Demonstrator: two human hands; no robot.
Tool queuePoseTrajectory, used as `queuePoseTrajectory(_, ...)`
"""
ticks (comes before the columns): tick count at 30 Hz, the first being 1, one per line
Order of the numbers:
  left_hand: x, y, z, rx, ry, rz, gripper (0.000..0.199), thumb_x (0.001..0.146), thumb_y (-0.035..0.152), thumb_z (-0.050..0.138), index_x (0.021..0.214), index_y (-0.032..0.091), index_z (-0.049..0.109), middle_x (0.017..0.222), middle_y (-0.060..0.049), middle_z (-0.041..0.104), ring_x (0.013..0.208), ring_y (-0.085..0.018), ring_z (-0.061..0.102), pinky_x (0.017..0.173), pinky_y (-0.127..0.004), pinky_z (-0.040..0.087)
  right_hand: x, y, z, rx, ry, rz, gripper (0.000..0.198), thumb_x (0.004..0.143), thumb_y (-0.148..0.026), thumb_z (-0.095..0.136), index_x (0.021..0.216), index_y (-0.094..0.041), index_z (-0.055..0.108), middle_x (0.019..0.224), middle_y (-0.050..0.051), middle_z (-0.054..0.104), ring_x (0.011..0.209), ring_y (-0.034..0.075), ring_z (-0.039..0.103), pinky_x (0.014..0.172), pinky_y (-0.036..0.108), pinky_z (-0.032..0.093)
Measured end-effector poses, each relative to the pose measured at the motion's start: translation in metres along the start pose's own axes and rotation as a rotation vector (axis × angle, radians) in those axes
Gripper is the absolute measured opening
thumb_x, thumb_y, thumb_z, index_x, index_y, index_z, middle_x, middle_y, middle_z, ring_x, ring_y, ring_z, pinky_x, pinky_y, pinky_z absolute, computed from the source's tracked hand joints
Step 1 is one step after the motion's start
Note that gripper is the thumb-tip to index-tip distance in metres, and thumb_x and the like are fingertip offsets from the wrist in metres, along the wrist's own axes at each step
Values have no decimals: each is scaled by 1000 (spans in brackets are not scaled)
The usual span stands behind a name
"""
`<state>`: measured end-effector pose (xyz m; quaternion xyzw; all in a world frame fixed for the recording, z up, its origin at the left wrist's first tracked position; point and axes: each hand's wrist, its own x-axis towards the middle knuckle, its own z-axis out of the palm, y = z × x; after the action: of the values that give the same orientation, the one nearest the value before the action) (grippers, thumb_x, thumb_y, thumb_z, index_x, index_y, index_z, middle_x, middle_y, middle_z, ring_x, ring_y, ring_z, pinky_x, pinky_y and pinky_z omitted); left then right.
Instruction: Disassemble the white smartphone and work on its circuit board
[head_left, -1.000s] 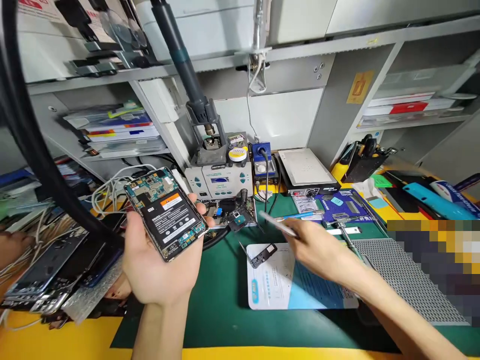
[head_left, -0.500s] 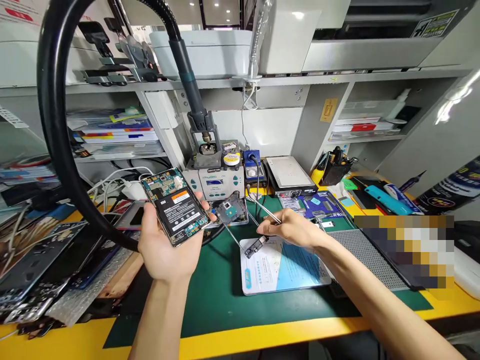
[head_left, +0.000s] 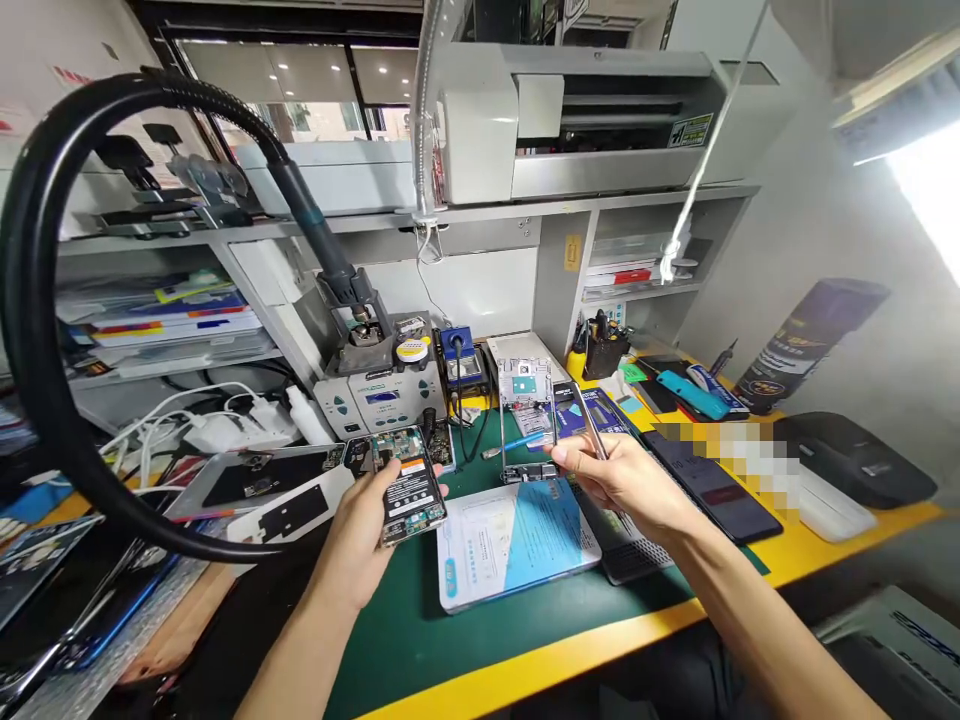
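My left hand (head_left: 358,530) grips an opened smartphone (head_left: 409,492), its circuit boards and black battery bare and facing up. My right hand (head_left: 619,478) pinches a thin rectangular phone mid-frame (head_left: 526,384) by its lower right side. This frame stands roughly upright, with a metal plate at its top, a dark bar at its bottom and an open middle. Metal tweezers (head_left: 588,418) also stick up out of the right hand's fingers. Beneath the frame lies a white and blue pad (head_left: 514,545) on the green mat (head_left: 409,640).
A hot-air station (head_left: 384,402) and a soldering station (head_left: 463,362) stand at the back. The thick black hose (head_left: 22,350) loops along the left. Phone parts and cables crowd the left side. A dark phone (head_left: 712,485) and a spray can (head_left: 810,340) are on the right.
The view has swung to the right. My left hand has lowered the opened phone toward the mat. The mid-frame in my right hand has turned from slanted to nearly upright.
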<state>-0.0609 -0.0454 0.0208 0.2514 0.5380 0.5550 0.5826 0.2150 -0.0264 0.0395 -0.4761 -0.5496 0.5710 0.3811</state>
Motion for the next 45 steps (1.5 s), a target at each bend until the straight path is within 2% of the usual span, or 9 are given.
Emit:
queuePoseTrajectory(3, 14, -6, 0, 76, 28, -83, 21, 87, 19, 66, 106, 11, 69, 100, -15, 77, 80, -24, 75, 64, -32, 61, 2, 0, 1, 14, -33, -31, 46, 84, -51, 70, 63, -21, 43, 54, -9, 29, 50, 8, 18, 48, 28, 11)
queuePoseTrajectory(9, 26, -8, -1, 177, 41, -38, 22, 78, 14, 74, 99, 11, 71, 93, -13, 77, 82, -25, 74, 71, -32, 58, 8, -2, 10, 67, -111, -75, 41, 82, -51, 71, 66, -20, 50, 58, -9, 29, 51, 8, 16, 49, 29, 10)
queuePoseTrajectory(19, 39, -30, 0, 216, 363, 106, 27, 75, 26, 76, 99, 19, 64, 94, -5, 75, 90, -23, 71, 81, -33, 53, 23, -7, 18, -8, -179, -92, 42, 80, -56, 72, 67, -18, 60, 55, -7, 33, 51, 8, 23, 50, 27, 19)
queuePoseTrajectory(25, 35, -35, -2, 294, 313, 120, 26, 79, 29, 73, 102, 20, 63, 95, -5, 76, 92, -23, 72, 81, -33, 54, 37, -4, 22, 24, -176, -81, 47, 74, -61, 75, 79, -15, 70, 56, -5, 46, 49, 8, 27, 47, 26, 23)
queuePoseTrajectory(32, 23, -19, -11, 572, 243, 79, 45, 72, 47, 80, 103, 20, 62, 53, -1, 67, 44, -22, 61, 39, -28, 44, 49, 1, 23, 66, -237, -61, 44, 78, -57, 74, 82, -14, 72, 49, -8, 37, 45, 6, 22, 45, 26, 13)
queuePoseTrajectory(39, 17, -10, -14, 898, 251, 66, 52, 78, 57, 70, 112, 19, 60, 39, 3, 56, 32, -21, 51, 33, -26, 36, 55, 5, 23, 86, -231, -47, 41, 80, -55, 74, 78, -14, 71, 52, -7, 38, 46, 6, 23, 44, 26, 12)
queuePoseTrajectory(41, 9, -2, -15, 923, 298, 123, 43, 74, 52, 75, 103, 21, 65, 45, 1, 60, 34, -20, 53, 36, -26, 35, 54, 4, 23, 92, -223, -40, 40, 81, -53, 74, 77, -14, 70, 52, -8, 37, 46, 5, 22, 44, 26, 12)
queuePoseTrajectory(43, -3, 6, -10, 885, 375, 349, 34, 71, 49, 79, 91, 23, 69, 58, -3, 67, 46, -19, 59, 41, -24, 37, 53, 2, 23, 97, -221, -45, 39, 82, -52, 73, 75, -14, 69, 51, -8, 35, 46, 5, 21, 44, 26, 12)
queuePoseTrajectory(45, -14, 11, 2, 718, 299, 480, 39, 74, 48, 78, 102, 22, 70, 75, -5, 72, 57, -17, 62, 49, -23, 44, 52, -1, 24, 108, -218, -57, 37, 83, -51, 73, 79, -14, 69, 51, -9, 35, 46, 5, 22, 44, 25, 13)
